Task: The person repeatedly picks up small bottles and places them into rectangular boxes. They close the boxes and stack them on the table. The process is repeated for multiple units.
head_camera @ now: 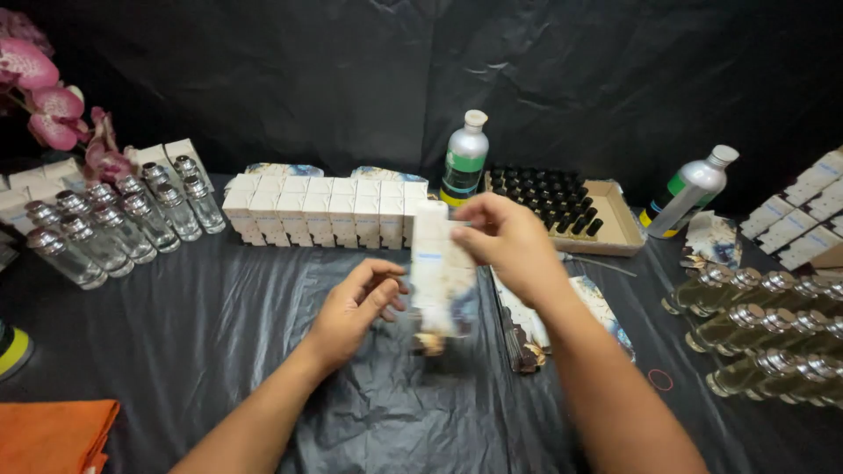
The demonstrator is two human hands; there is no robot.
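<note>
My right hand [511, 242] grips the upper part of a tall white carton [436, 268], blurred by motion, held upright above the black-covered table [219, 325]. My left hand [356, 307] is just left of the carton's lower half, fingers spread and curled toward it, touching or nearly touching its side. Behind the carton stands a row of matching white cartons [320, 211].
Clear glass bottles with silver caps [114, 224] stand at the left; filled bottles [773, 338] lie at the right. Two silver bottles [464, 158] [689, 191] flank a cardboard tray of black caps [562, 206]. Flat cartons [803, 215] sit far right, an orange cloth [53, 434] at bottom left.
</note>
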